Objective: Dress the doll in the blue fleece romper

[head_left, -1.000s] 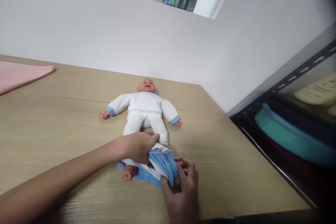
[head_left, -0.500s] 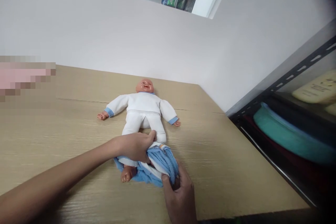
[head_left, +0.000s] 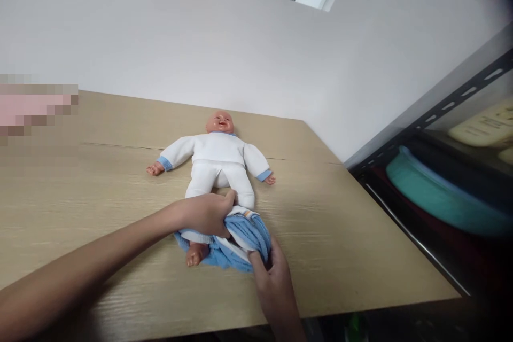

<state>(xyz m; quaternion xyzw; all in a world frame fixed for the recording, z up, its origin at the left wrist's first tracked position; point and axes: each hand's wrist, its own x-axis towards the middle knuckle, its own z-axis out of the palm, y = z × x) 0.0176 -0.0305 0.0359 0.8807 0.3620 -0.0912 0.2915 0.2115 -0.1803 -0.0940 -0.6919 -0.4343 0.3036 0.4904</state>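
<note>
A baby doll (head_left: 218, 160) in a white suit with blue cuffs lies face up on the wooden table (head_left: 100, 197), head away from me. A bunched blue garment (head_left: 244, 238) is gathered around its lower legs. My left hand (head_left: 204, 214) grips the top of that blue garment at the doll's left shin, fingers curled. My right hand (head_left: 269, 272) pinches the garment's near right edge with thumb and fingers closed. One bare doll foot (head_left: 195, 254) pokes out below the fabric.
A pink blurred patch (head_left: 36, 109) lies at the table's far left. A white wall runs behind the table. A dark metal shelf (head_left: 441, 117) stands at the right, with a teal round item (head_left: 444, 197) on it. The table's near edge is close to my right wrist.
Both hands have kept their grip on the blue garment. My right hand closed tighter on the fabric and shifted slightly left. The view tilted down a little.
</note>
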